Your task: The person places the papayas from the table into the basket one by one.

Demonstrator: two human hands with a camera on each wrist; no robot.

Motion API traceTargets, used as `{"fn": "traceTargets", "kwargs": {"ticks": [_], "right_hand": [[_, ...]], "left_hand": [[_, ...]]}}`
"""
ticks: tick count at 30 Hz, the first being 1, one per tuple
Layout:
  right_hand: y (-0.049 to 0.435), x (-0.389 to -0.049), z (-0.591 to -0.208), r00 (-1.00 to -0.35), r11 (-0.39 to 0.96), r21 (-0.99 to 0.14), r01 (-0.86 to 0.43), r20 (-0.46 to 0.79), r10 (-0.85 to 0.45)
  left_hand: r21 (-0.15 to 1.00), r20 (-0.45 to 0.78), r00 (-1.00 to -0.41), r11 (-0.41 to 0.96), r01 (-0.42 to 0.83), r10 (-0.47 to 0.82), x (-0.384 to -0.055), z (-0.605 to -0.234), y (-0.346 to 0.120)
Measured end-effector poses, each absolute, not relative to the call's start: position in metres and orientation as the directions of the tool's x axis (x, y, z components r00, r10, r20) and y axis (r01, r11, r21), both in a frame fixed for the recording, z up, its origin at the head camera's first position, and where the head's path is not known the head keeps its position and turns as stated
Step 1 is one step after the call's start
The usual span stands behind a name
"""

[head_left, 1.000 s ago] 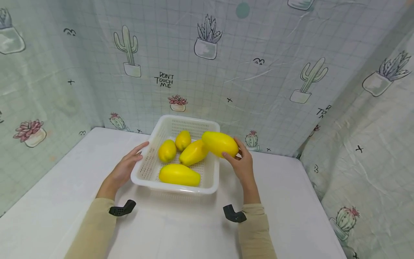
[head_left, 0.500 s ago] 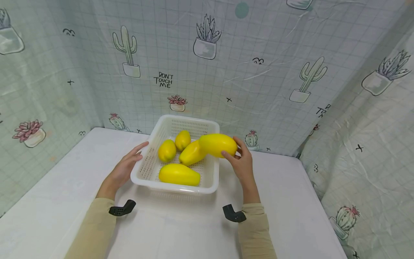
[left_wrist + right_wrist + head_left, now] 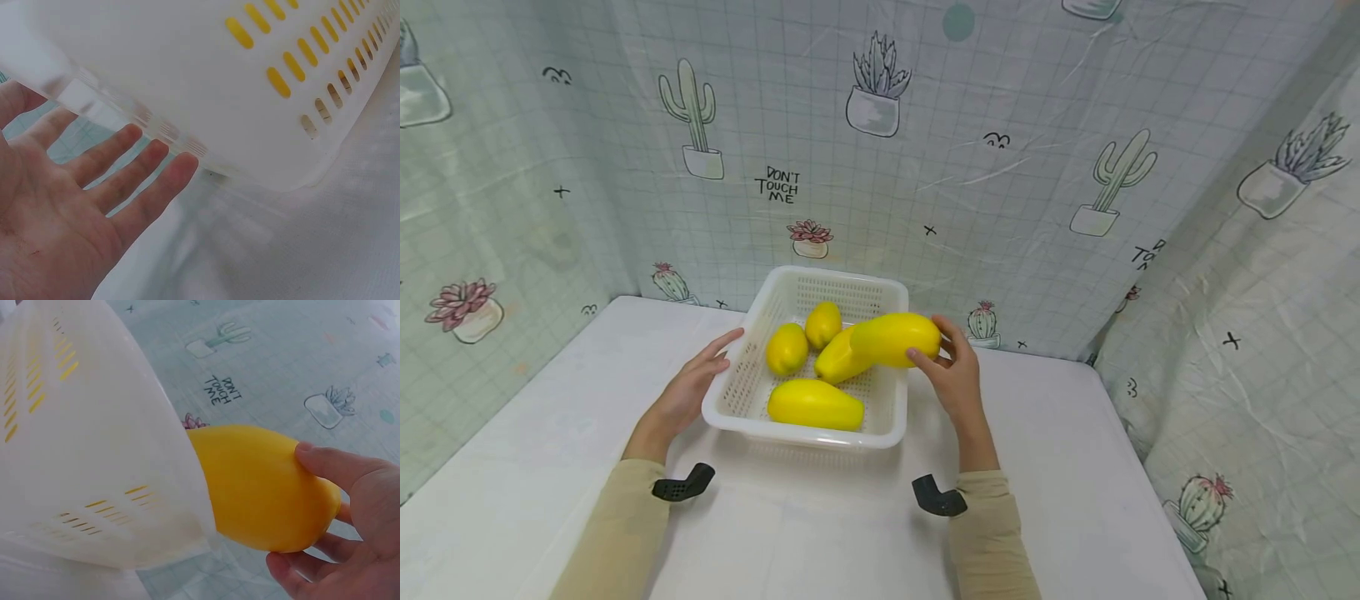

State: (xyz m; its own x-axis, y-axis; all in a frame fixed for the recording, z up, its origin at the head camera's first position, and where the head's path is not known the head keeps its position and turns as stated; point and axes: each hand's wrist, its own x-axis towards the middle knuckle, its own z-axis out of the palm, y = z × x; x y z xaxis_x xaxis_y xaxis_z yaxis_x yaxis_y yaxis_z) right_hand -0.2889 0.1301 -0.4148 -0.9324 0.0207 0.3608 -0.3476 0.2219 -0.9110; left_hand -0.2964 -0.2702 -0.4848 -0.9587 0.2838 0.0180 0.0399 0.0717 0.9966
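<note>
My right hand (image 3: 957, 379) holds a large smooth yellow papaya (image 3: 898, 339) by its right end, thumb in front and fingers behind. The papaya reaches over the right rim of a white plastic basket (image 3: 891, 417) and covers part of another papaya (image 3: 838, 360). In the right wrist view the held papaya (image 3: 262, 487) passes behind the basket wall (image 3: 119, 444). A third papaya (image 3: 816, 405) lies at the near side inside, and two lemons (image 3: 787, 350) lie at the left and back. My left hand (image 3: 688, 392) rests with extended fingers at the basket's left side.
The basket stands on a white table (image 3: 820, 533) in front of a cactus-patterned cloth (image 3: 962, 183) that hangs behind and on both sides. A black wrist mount (image 3: 685, 483) sits on each forearm.
The right hand has moved slightly left and down with the papaya, bringing it further over the basket. The left hand and basket have stayed in place.
</note>
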Motion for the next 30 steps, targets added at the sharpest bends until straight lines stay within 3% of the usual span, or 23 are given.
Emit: {"fn": "traceTargets", "kwargs": {"ticks": [11, 22, 30], "right_hand": [[0.124, -0.288, -0.413, -0.934, 0.22, -0.913, -0.345, 0.356, 0.013], [0.119, -0.266, -0.387, -0.934, 0.23, -0.911, -0.343, 0.356, 0.017], [0.125, -0.275, -0.398, -0.933, 0.228, -0.911, -0.343, 0.359, 0.028]], "left_hand": [[0.997, 0.014, -0.957, 0.07, 0.036, 0.289, -0.295, -0.483, -0.269], [0.999, 0.011, -0.958, 0.044, 0.025, 0.286, -0.293, -0.482, -0.268], [0.999, 0.029, -0.959, 0.029, 0.039, 0.282, -0.292, -0.482, -0.267]]}}
